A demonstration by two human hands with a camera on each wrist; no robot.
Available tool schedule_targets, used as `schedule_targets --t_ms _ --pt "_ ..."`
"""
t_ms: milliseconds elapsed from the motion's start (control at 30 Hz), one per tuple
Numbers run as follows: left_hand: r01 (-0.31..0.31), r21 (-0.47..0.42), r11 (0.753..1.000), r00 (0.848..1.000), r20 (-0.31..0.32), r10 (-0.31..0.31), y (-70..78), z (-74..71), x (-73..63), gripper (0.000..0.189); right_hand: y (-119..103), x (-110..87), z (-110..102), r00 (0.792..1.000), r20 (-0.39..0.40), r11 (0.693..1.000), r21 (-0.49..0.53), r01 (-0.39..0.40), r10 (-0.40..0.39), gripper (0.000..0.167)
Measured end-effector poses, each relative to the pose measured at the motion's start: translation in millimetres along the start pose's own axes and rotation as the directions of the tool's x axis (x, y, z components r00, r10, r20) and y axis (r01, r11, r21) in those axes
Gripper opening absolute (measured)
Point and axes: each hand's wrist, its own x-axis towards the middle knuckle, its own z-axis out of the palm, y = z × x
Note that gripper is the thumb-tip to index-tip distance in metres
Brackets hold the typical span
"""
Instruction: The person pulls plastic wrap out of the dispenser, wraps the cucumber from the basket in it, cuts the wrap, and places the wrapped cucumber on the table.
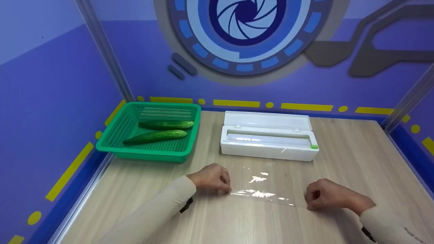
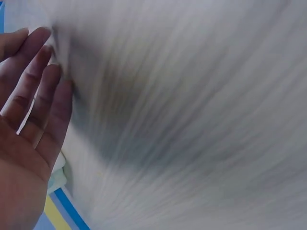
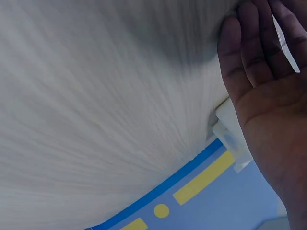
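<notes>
A clear sheet of plastic wrap (image 1: 261,184) stretches from the white wrap dispenser box (image 1: 268,152) toward the front of the table. Its near left corner is pinched between thumb and fingers of my left hand (image 1: 212,178). My right hand (image 1: 330,196) pinches the near right corner the same way. The box stands behind the sheet with its lid raised, and a roll (image 1: 268,139) lies inside. A small green piece (image 1: 314,146) sits at the right end of its front edge. Both wrist views show the fingers (image 2: 57,105) bent over the wooden surface.
To the left of the box, a green plastic basket (image 1: 149,156) holds two cucumbers (image 1: 156,136). Blue printed panels (image 1: 51,118) wall in the table (image 1: 257,227) at the back and on both sides.
</notes>
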Motion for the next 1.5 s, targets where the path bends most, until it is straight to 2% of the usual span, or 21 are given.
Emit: schedule_targets --t_ms 133,333,500,633,733,867,967,1133,1233,1333,1400,1500 --pt "0.015 -0.023 1.0 1.0 -0.02 -0.016 -1.0 2.4 -1.3 0.007 2 -4.0 4 0.998 -0.055 1.0 0.0 0.0 0.0 0.019" --pt "0.024 -0.105 0.994 0.999 -0.046 -0.029 -3.4 5.2 -2.4 0.018 5 -9.4 10 0.987 -0.155 0.998 -0.04 -0.043 0.036 0.035" --pt "0.029 -0.172 0.985 0.995 -0.087 -0.045 -5.3 5.3 -3.6 0.019 9 -13.8 15 0.979 -0.204 0.998 -0.062 0.002 -0.015 0.044" --pt "0.043 -0.182 0.982 0.993 -0.104 -0.063 -6.4 6.5 -3.5 0.022 12 -17.5 17 0.968 -0.242 0.996 -0.072 0.055 -0.071 0.05" --pt "0.041 -0.178 0.983 0.993 -0.106 -0.061 -6.8 8.2 -3.1 0.03 12 -19.0 18 0.968 -0.242 0.996 -0.075 0.053 -0.069 0.061" --pt "0.036 -0.18 0.983 0.993 -0.1 -0.055 -5.2 9.6 -3.3 0.039 12 -19.8 15 0.981 -0.193 0.998 -0.062 0.011 -0.023 0.081" --pt "0.031 -0.174 0.984 0.994 -0.097 -0.048 -4.2 10.6 -3.6 0.043 13 -19.6 14 0.985 -0.174 0.998 -0.062 -0.02 0.009 0.089" --pt "0.02 -0.153 0.988 0.994 -0.1 -0.035 -4.5 12.2 -3.9 0.045 16 -19.8 14 0.982 -0.19 0.995 -0.087 -0.04 0.023 0.089" --pt "0.02 -0.149 0.989 0.995 -0.097 -0.035 -3.6 11.5 -4.3 0.044 14 -18.5 12 0.974 -0.228 0.996 -0.091 -0.015 -0.006 0.074" --pt "0.028 -0.147 0.989 0.995 -0.094 -0.042 -3.2 10.9 -4.5 0.044 12 -14.0 11 0.954 -0.3 0.993 -0.114 -0.024 -0.011 0.059" --pt "0.032 -0.143 0.989 0.995 -0.092 -0.045 -3.3 11.0 -4.5 0.045 11 -9.6 12 0.94 -0.339 0.988 -0.132 -0.08 0.031 0.057" --pt "0.029 -0.142 0.989 0.995 -0.087 -0.041 -2.7 11.1 -4.5 0.046 9 -4.9 15 0.93 -0.344 0.966 -0.169 -0.195 0.128 0.067"
